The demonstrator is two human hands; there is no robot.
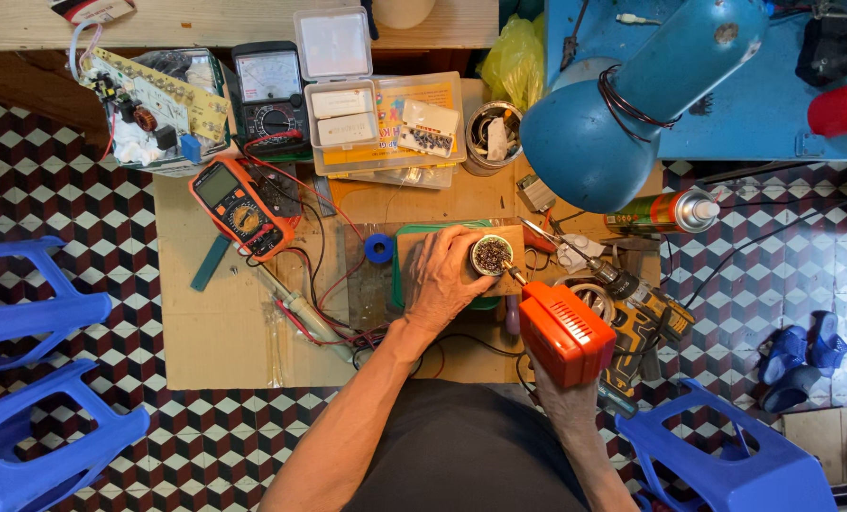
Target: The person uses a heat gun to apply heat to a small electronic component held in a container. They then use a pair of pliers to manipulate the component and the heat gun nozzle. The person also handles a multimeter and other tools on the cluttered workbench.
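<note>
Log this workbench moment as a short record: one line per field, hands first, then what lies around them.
left hand: rests over a small round tin, steadying it
right hand: grips an orange soldering gun, tip at the tin
surface: wooden block on a cardboard sheet
meters: orange multimeter; black analogue meter behind it
lamp: blue desk lamp over the bench, right
nearby: blue solder spool, spray can, circuit board

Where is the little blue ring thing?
In the head view, the small blue ring lies on the work board, just left of the person's left hand and right of the orange multimeter.
</note>
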